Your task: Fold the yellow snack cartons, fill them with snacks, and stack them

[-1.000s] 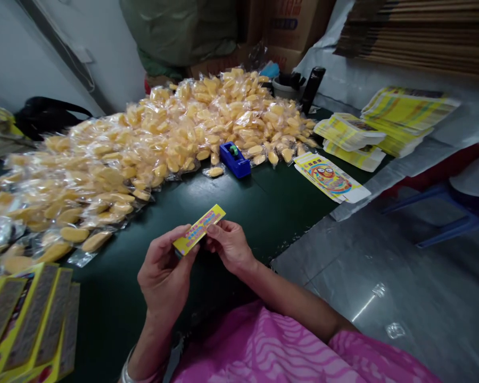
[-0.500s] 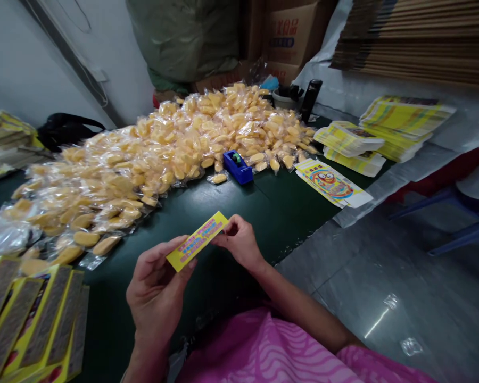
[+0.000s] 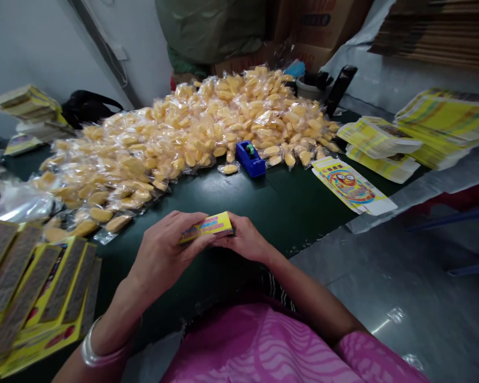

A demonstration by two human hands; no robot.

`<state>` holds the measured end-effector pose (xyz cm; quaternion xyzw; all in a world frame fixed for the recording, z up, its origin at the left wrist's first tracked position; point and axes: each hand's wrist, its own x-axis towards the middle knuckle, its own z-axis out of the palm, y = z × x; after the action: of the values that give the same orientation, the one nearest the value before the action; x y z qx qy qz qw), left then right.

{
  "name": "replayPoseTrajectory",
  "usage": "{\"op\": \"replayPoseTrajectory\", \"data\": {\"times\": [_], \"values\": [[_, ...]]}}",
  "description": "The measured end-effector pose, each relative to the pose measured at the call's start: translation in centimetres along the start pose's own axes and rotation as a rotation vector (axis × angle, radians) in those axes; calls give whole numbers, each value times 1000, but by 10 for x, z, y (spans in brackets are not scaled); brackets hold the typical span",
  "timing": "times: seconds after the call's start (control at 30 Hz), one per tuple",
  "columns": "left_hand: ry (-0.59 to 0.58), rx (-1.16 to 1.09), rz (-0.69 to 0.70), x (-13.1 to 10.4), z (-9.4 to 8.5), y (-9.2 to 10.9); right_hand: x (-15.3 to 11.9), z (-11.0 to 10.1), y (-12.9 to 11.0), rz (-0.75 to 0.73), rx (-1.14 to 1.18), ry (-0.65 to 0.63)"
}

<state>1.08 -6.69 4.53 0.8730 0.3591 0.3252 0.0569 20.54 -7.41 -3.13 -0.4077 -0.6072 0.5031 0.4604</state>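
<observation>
A small yellow printed box (image 3: 211,224) with pink and blue lettering is held above the front of the dark green table. My left hand (image 3: 168,238) is closed around its left part, thumb along the near side and fingers over the top. At the right end my right hand (image 3: 245,238) grips the same box; some of its fingers are hidden behind and under it. Beyond the hands sits a blue tape dispenser (image 3: 250,159) with a green core. Right of that lie flat printed cartons (image 3: 351,183) with a cartoon face.
A large heap of clear-wrapped yellow oval pieces (image 3: 199,127) covers the back of the table. Yellow boxes with grey-brown strips (image 3: 35,298) lie at the left front. Stacks of flat yellow cartons (image 3: 443,122) stand at the right, near a black cylinder (image 3: 340,90).
The box has tipped from facing me to lying flatter, and my left hand has turned over its top. My right hand has moved in against its end. The view has shifted left.
</observation>
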Motion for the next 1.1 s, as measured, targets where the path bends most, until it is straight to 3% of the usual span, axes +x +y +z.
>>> {"op": "replayPoseTrajectory", "data": {"times": [0.13, 0.23, 0.33, 0.43, 0.53, 0.67, 0.77, 0.87, 0.9, 0.97, 1.03, 1.1], "values": [[-39, 65, 49, 8, 4, -4, 2, 6, 8, 62, 78, -27], [-158, -2, -51, 11, -1, -13, -1, 12, 8, 131, 160, -79], [-413, -364, -251, 14, -10, -28, -8, 16, 0, 225, 271, -136], [-558, -757, -386, 17, -16, -43, -16, 20, -9, 298, 381, -148], [-614, -882, -475, 19, -14, -50, -22, 23, -11, 336, 410, -119], [-586, -759, -551, 21, -6, -43, -24, 24, -9, 334, 300, -80], [-604, -700, -542, 21, -3, -45, -23, 22, -7, 314, 258, -79], [-671, -797, -457, 20, -3, -61, -20, 20, -4, 310, 278, -83], [-656, -799, -429, 19, -5, -66, -19, 20, -2, 312, 282, -75], [-454, -635, -405, 10, -11, -65, -18, 23, 0, 314, 298, -48], [-80, -273, -411, -9, -20, -43, -18, 29, 0, 333, 340, 20], [58, -42, -387, -37, -19, -8, -16, 38, -1, 391, 430, 127]]}}
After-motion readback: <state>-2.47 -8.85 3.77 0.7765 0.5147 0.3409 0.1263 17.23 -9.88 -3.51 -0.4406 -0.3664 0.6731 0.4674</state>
